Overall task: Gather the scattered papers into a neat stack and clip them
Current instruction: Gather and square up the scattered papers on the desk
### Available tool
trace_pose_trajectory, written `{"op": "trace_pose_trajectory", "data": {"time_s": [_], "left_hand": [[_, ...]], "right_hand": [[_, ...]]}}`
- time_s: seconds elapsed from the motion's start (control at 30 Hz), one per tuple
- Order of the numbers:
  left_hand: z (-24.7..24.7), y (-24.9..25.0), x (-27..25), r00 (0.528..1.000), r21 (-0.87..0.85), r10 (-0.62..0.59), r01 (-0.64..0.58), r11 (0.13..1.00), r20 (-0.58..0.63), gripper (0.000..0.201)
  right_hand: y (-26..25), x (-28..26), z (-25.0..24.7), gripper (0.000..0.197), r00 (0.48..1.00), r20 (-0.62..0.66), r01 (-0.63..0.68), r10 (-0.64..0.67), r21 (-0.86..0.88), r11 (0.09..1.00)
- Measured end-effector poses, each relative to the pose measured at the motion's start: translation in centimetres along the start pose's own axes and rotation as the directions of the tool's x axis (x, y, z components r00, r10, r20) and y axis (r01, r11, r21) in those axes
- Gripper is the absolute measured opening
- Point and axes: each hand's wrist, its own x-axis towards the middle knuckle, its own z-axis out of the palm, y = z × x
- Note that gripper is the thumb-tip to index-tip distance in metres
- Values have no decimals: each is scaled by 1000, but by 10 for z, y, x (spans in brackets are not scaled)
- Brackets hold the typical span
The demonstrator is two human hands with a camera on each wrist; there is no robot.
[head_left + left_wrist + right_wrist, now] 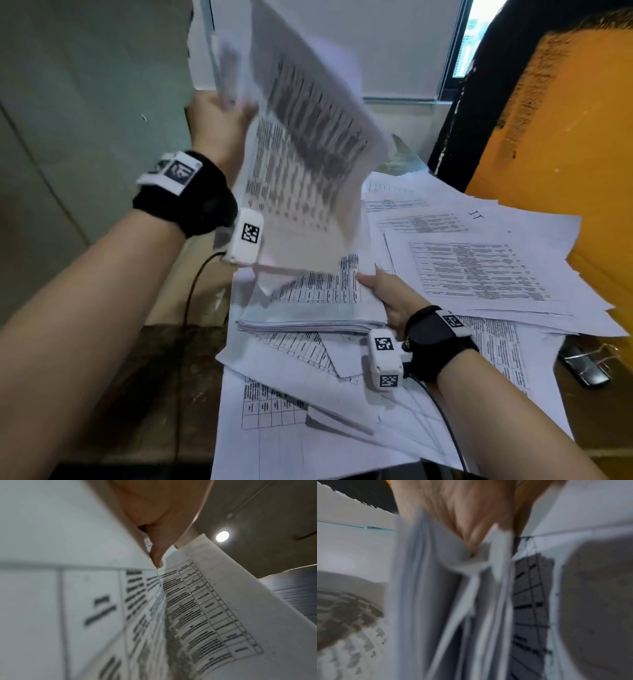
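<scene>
My left hand (219, 116) is raised high at the left and grips a bundle of printed sheets (308, 144) that hang down, blurred by motion. In the left wrist view a finger (157, 555) pinches these sheets (205, 608) from between. My right hand (387, 294) grips the right edge of a thick gathered stack (308, 308) held just above the desk. The right wrist view shows the stack's page edges (453, 601) under my blurred hand (462, 513). Loose printed papers (479, 267) lie scattered over the desk. A black binder clip (585, 366) lies at the right.
A wooden desk (164, 377) carries the papers, its left part bare. An orange chair back (565, 137) with a black cloth rises at the right. A pale wall and a window sill (397, 99) stand behind. Black cables (188, 308) trail from both wrist cameras.
</scene>
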Motion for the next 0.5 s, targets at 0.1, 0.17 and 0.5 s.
{"op": "trace_pose_trajectory", "data": {"time_s": [0.1,0.17,0.5], "left_hand": [[12,-45,-18,936,76,-312,303,950,163,12],[18,-79,-24,856,159,-468,442,883,220,20],[20,-119,-33,760,180,-513,484,856,399,20]], "right_hand": [[3,2,3,39,1000,10,0,-1,11,1000],[4,3,3,39,1000,24,-9,8,40,999],[-2,-3,-5,54,1000,-8,14,-13,54,998]]}}
